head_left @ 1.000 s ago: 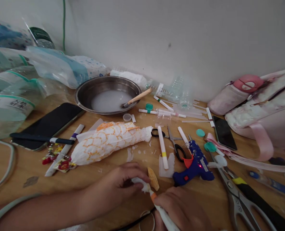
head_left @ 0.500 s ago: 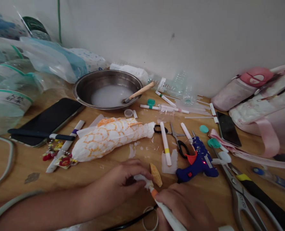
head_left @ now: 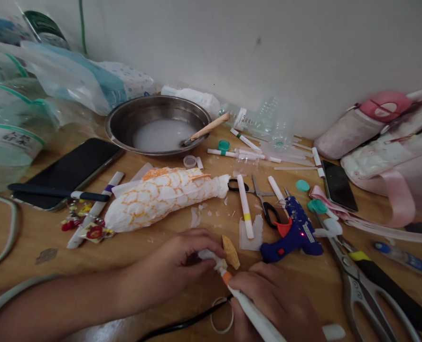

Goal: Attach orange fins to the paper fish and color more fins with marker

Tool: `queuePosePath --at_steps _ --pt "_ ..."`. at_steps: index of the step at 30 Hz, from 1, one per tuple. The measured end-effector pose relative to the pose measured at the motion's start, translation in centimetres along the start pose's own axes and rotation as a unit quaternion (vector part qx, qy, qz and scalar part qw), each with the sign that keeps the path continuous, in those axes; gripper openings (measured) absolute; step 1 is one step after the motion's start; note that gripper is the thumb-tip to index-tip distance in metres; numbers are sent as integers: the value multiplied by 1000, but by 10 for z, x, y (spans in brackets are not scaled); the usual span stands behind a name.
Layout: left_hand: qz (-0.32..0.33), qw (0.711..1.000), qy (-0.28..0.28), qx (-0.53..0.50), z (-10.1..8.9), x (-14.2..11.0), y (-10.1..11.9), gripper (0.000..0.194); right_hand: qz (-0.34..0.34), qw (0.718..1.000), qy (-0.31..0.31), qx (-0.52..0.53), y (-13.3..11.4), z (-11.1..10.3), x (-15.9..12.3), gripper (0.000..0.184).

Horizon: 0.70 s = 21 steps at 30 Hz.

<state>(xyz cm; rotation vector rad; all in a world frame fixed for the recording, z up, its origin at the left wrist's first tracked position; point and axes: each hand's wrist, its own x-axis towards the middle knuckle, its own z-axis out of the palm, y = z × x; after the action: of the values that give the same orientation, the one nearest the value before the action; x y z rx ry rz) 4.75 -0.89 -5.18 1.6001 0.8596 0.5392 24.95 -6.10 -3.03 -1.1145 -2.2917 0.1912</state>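
Observation:
My left hand (head_left: 192, 256) pinches a small white papery piece (head_left: 207, 255) between thumb and fingers. My right hand (head_left: 267, 299) grips a white marker (head_left: 255, 316) with an orange band, its tip against or very close to that piece. Just beyond the fingertips lies a small orange-coloured piece (head_left: 231, 252). A white paper-covered fish shape (head_left: 161, 197), drawn with orange scales and bearing an orange fin, rests on its side behind my left hand. A marker with a yellow band (head_left: 245, 209) lies farther back on a scrap of white paper.
A steel bowl (head_left: 116, 137) of cloudy liquid holds a wooden-handled brush (head_left: 209, 128). To the right are a blue glue gun (head_left: 294, 232) with a lit red light, black-handled scissors (head_left: 260, 194) and large shears (head_left: 353, 280). A phone (head_left: 68, 171) lies left; a pink bottle (head_left: 360, 123) stands back right.
The view has tilted slightly, so things sit a little higher in the picture. Both hands keep their holds, and the marker's tip has shifted slightly along the white piece.

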Motion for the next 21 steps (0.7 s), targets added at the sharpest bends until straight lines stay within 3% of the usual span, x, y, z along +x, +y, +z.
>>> queuePosePath --at_steps 7,15,21 --pt "16 1000 5 4 0 1 0 19 5 1000 10 6 -1 -1 1 14" --pt "21 999 -1 28 0 1 0 19 68 997 2 42 -2 3 -3 11" --pt "22 999 -3 32 0 1 3 17 83 995 35 50 -5 6 -1 12"
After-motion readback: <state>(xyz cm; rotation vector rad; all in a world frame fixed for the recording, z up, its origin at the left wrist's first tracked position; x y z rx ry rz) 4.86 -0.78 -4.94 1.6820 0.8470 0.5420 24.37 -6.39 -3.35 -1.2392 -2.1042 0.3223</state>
